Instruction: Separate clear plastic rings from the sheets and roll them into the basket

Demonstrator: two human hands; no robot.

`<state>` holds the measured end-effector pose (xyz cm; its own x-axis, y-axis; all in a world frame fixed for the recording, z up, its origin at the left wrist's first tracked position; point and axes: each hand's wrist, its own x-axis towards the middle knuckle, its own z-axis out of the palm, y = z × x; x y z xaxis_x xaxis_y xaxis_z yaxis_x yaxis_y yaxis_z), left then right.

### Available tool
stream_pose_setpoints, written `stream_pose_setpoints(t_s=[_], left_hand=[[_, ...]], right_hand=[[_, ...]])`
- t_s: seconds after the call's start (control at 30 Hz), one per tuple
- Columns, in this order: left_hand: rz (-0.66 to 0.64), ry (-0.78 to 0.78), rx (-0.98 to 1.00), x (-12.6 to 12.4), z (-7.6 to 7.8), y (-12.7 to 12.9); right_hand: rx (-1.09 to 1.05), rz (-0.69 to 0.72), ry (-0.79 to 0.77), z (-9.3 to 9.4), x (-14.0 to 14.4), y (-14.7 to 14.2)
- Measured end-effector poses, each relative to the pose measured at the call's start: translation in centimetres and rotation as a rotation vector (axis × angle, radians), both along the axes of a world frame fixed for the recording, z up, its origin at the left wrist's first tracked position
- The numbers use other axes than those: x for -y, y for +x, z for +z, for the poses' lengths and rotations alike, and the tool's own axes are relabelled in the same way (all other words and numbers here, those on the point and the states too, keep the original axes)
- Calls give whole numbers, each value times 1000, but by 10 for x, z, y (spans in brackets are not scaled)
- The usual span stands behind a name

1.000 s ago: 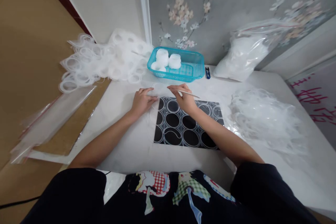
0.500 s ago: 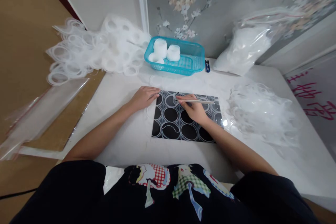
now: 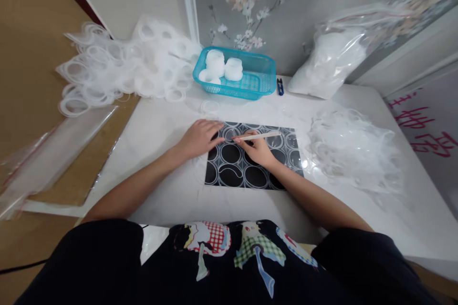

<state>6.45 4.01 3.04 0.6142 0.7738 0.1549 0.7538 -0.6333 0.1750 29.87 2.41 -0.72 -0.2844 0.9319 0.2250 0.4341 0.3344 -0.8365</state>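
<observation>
Stick (image 3: 257, 136), thin and pale, is pinched in the right hand (image 3: 258, 149) and lies nearly level over the black circle-patterned mat (image 3: 250, 171) on the white table (image 3: 171, 190). Left hand (image 3: 199, 137) rests flat, fingers loose, on the mat's left edge, holding nothing. Turquoise basket (image 3: 257, 81) with white cups sits beyond; clear plastic heaps (image 3: 352, 150) flank the mat.

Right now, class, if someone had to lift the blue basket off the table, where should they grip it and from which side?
Probably by the long rim of the blue basket on its near side, coming from above. The rim flares outward like a lip, the near side faces open table, and the white tubs sit at the left end, so a grip toward that end may balance better.
</observation>
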Motion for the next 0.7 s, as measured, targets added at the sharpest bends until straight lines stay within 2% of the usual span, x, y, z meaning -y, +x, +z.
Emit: stream_pose_setpoints(t_s=[0.1, 0.17, 0.33, 0.47, 0.57, 0.63, 0.7], left_hand=[[-172, 34, -17, 30, 0, 12], [-211, 44, -39, 45, -4, 15], [-165, 46, -47, 54, -18, 16], [-144, -16, -24, 55, -28, 16], [-151, -44, -7, 58, -30, 16], [-162, -68, 1, 59, -29, 15], [-168, -97, 1, 60, -28, 13]], right_hand=[[8, 14, 18, -1, -1, -1], [13, 26, 40, 0, -2, -1], [94, 83, 167, 3, 4, -1], [364, 197, 383, 2, 18, -2], [529, 258, 491, 5, 14, -1], [540, 200, 523, 10, -4, 2], [446, -39, 536, 17, -28, 7]])
